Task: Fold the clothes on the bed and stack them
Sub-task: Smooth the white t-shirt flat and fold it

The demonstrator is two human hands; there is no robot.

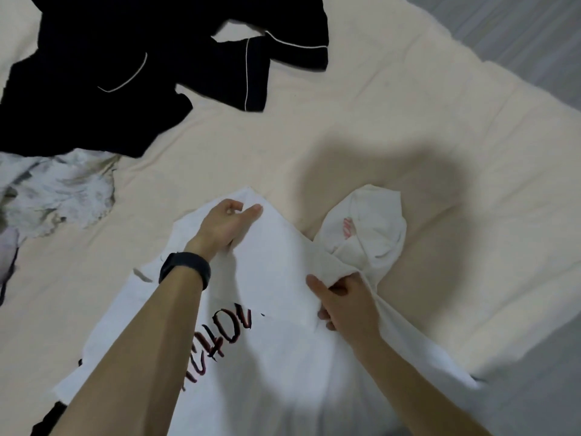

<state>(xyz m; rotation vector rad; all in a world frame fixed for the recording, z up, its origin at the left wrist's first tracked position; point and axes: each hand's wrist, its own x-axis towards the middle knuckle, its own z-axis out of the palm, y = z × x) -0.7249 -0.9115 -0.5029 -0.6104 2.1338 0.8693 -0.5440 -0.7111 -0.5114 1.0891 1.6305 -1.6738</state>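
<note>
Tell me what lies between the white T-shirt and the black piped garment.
In the head view, only bare cream bedsheet separates the white T-shirt from the black piped garment.

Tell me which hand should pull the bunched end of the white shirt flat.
Right. The right hand grips the white shirt just beside its bunched end; the left hand holds the opposite far edge.

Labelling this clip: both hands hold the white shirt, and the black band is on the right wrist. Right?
No: the head view shows the band on the left wrist. The left hand and right hand do hold the shirt.
</note>
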